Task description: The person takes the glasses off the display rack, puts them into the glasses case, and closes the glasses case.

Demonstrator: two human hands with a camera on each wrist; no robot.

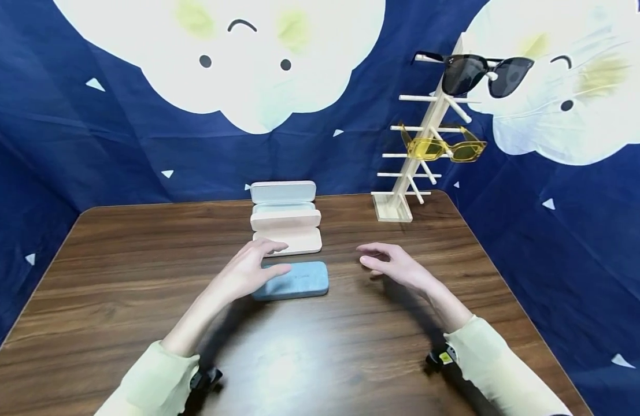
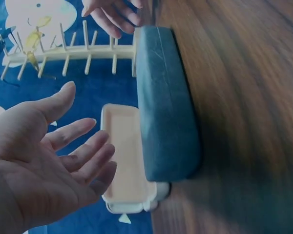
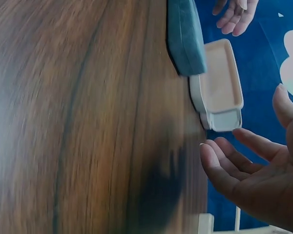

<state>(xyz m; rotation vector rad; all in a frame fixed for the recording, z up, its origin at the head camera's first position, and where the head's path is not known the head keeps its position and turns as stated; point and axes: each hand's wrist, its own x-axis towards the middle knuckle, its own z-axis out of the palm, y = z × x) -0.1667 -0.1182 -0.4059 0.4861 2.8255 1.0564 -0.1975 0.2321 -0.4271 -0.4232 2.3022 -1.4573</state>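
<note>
A blue glasses case (image 1: 301,279) lies closed on the table, its long side towards me. Above its left end hovers my left hand (image 1: 252,267), fingers loosely bent and thumb apart, holding nothing. The left wrist view shows that palm (image 2: 44,165) empty beside the blue case (image 2: 165,102). My right hand (image 1: 391,264) hangs over the table to the right of the case, fingers relaxed. Its palm (image 3: 263,180) is empty in the right wrist view. Just behind the blue case is a white and pale pink glasses case (image 1: 299,240), with an upright white lid (image 1: 283,192) behind it.
At the back right stands a wooden peg rack (image 1: 395,208). It bears yellow sunglasses (image 1: 421,148) and, higher up, black sunglasses (image 1: 462,75). A blue cloth (image 1: 117,156) with white clouds hangs behind the brown wooden table (image 1: 143,260).
</note>
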